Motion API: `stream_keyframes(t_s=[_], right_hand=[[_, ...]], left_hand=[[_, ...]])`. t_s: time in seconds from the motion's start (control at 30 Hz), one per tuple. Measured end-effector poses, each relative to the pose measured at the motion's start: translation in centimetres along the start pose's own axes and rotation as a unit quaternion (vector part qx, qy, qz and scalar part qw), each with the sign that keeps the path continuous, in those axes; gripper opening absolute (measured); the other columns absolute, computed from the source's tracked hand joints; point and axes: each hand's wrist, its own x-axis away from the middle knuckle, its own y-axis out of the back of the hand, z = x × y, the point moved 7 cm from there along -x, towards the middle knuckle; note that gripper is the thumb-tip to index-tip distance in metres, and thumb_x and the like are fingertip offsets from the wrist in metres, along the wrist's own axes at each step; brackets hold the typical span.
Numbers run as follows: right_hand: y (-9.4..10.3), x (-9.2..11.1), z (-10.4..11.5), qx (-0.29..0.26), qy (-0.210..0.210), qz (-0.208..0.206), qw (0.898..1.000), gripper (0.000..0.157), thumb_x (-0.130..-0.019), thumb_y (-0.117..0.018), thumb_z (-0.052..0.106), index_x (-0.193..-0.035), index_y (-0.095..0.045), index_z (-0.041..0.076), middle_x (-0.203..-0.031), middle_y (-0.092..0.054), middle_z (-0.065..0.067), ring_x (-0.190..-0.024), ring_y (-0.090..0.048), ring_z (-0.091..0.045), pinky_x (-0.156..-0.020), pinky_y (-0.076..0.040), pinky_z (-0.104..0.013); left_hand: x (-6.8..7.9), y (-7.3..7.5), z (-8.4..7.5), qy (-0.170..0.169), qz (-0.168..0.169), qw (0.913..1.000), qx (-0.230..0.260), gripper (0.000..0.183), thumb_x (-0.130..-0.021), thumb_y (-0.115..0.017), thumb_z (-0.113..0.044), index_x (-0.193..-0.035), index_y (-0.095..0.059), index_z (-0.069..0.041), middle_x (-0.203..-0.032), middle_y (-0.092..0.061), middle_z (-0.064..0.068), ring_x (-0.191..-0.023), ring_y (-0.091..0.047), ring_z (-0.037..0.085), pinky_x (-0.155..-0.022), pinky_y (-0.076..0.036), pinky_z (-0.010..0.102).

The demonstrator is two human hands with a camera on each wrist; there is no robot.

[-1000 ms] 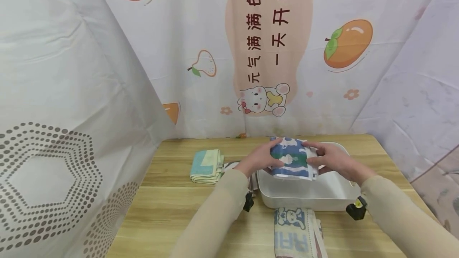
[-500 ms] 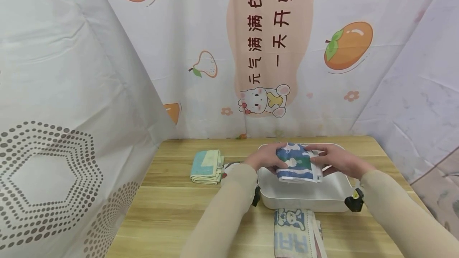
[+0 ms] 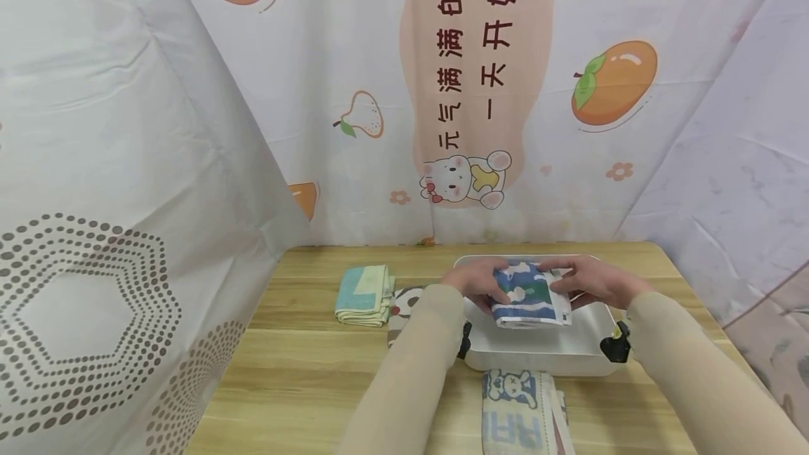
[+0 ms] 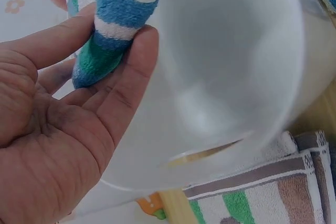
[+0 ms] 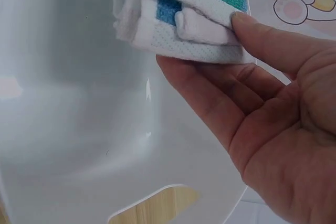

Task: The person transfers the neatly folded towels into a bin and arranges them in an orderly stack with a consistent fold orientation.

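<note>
A folded blue, green and white towel point(image 3: 527, 297) is held between both hands over the white plastic bin point(image 3: 537, 364). My left hand point(image 3: 475, 282) grips its left edge, thumb on top and fingers beneath, as the left wrist view shows at the towel's rounded fold point(image 4: 118, 19). On the other side my right hand point(image 3: 590, 281) pinches the white-bordered layered end point(image 5: 189, 45), thumb above and fingers under it. The bin's smooth inside point(image 5: 73, 114) shows below the towel in the right wrist view.
Left of the bin lie a folded teal and yellow towel point(image 3: 362, 295) and a brown and white towel point(image 3: 402, 307), partly behind the left sleeve. A cream and blue bear towel point(image 3: 513, 416) lies before the bin. A printed curtain point(image 3: 354, 181) hangs behind the table.
Both hands have carried the folded towel down and slightly right, lower over the bin. More of the brown and white towel shows beside the left sleeve.
</note>
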Motion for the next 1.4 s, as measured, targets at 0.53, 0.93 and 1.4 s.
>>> stream_keyframes(t_s=[0.53, 0.93, 1.4], right_hand=[[0.0, -0.9, -1.5, 0.027, -0.049, -0.010, 0.998, 0.061, -0.097, -0.068, 0.009, -0.152, -0.044, 0.000, -0.121, -0.061, -0.019, -0.087, -0.066, -0.026, -0.079, -0.061, -0.042], [-0.5, -1.3, -2.2, 0.029, -0.060, -0.012, 0.998, 0.060, -0.097, -0.066, 0.004, -0.152, -0.043, -0.002, -0.124, -0.060, -0.021, -0.088, -0.065, -0.024, -0.078, -0.061, -0.041], [-0.5, -1.2, -2.8, 0.040, -0.078, -0.012, 0.996, 0.060, -0.098, -0.065, 0.005, -0.153, -0.041, -0.002, -0.129, -0.055, -0.024, -0.092, -0.063, -0.025, -0.081, -0.060, -0.041]], left_hand=[[-1.7, -1.2, 0.8, 0.022, 0.022, 0.9995, 0.007, 0.071, -0.091, -0.074, 0.002, -0.153, -0.046, -0.014, -0.115, -0.062, 0.014, -0.080, -0.067, 0.030, -0.074, -0.063, 0.044], [-1.8, -1.8, 1.2, 0.035, 0.008, 0.9993, 0.008, 0.067, -0.092, -0.071, 0.004, -0.152, -0.047, -0.013, -0.122, -0.060, 0.014, -0.082, -0.068, 0.031, -0.075, -0.063, 0.043], [-3.0, -2.6, 2.2, 0.037, 0.025, 0.9985, 0.032, 0.046, -0.097, -0.070, -0.013, -0.141, -0.057, -0.015, -0.122, -0.059, 0.012, -0.085, -0.067, 0.033, -0.076, -0.062, 0.044]])
